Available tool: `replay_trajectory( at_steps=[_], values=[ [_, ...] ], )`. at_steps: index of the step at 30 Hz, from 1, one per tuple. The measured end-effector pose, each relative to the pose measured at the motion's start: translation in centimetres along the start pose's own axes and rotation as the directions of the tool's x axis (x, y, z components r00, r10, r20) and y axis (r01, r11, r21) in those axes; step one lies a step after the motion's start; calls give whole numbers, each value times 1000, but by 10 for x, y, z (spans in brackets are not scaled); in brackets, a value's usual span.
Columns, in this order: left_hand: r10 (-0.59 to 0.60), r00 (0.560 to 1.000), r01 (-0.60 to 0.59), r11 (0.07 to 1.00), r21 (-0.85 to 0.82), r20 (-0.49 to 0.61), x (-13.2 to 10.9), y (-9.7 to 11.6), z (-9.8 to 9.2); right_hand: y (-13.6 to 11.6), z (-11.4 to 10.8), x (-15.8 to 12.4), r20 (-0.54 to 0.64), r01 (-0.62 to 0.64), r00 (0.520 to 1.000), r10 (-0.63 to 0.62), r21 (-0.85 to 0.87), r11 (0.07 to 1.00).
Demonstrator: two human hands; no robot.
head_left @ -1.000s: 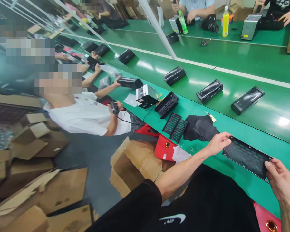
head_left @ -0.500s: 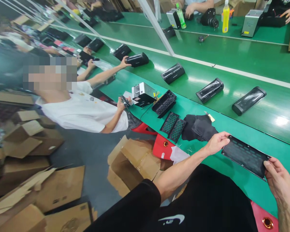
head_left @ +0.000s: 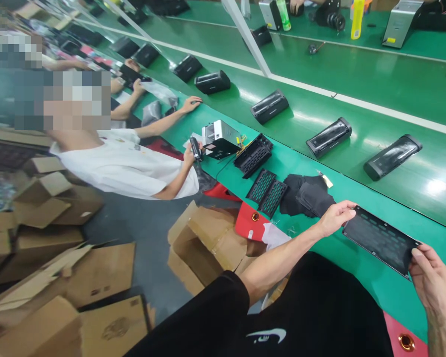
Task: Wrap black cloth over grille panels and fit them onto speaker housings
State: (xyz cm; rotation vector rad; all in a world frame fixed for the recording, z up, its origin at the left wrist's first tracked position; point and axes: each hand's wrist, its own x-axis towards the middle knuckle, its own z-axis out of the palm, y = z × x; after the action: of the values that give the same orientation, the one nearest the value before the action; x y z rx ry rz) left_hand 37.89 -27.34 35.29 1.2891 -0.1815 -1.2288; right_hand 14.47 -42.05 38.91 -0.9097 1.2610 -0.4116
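A black rectangular speaker grille panel (head_left: 381, 243), with dark mesh across its slotted openings, is held tilted over the green bench. My left hand (head_left: 338, 218) pinches its left end, thumb on top. On the right end, my right hand (head_left: 431, 277) grips the corner between thumb and fingers. Left of my left hand lies a loose pile of black mesh sheets (head_left: 308, 196). Beside that pile are two black slotted grille panels (head_left: 266, 192), and behind them a black slotted housing (head_left: 253, 154).
Black cylindrical speakers (head_left: 393, 156) stand in a row on the green conveyor (head_left: 386, 203). To the left, a co-worker in a white shirt (head_left: 134, 166) holds a dark device near a silver-black box (head_left: 222, 139). An open cardboard box (head_left: 208, 248) sits below the bench edge.
The co-worker's far hand has let go of a speaker on the conveyor and drawn back to the bench edge. My hands keep their hold on the panel, nearly still.
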Motion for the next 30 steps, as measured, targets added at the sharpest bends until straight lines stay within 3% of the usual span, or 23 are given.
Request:
replay_trajectory(
  at_steps=[5,8,11,15,18,19,22,25,27,30],
  values=[
    [-92,996,80,921,-382,-13,5,-1,-1,-6,7,3,18,34,999,-35,64,997],
    [-20,999,41,813,-580,43,5,-1,5,-6,20,8,6,71,997,-72,122,990],
    [76,986,37,766,-642,147,7,-3,16,-5,43,9,25,74,997,-79,172,982],
    [115,965,55,792,-607,237,22,-4,25,-5,68,20,178,-18,984,-19,206,978],
    [156,974,-13,760,-649,164,37,1,15,-16,71,63,276,-58,961,17,142,988],
    [163,976,-29,748,-663,141,41,4,9,-23,72,86,248,-54,968,26,110,992],
    [156,978,-23,735,-678,136,45,8,-11,-45,86,167,-15,-41,999,42,25,999],
    [172,968,6,718,-696,185,41,6,-28,-57,117,235,-95,-65,994,61,-41,997],
    [196,959,9,698,-716,203,37,2,-36,-56,140,262,-156,-56,987,45,-68,996],
    [222,954,0,676,-737,204,33,-4,-43,-51,170,277,-214,17,976,-29,-56,998]
  ],
)
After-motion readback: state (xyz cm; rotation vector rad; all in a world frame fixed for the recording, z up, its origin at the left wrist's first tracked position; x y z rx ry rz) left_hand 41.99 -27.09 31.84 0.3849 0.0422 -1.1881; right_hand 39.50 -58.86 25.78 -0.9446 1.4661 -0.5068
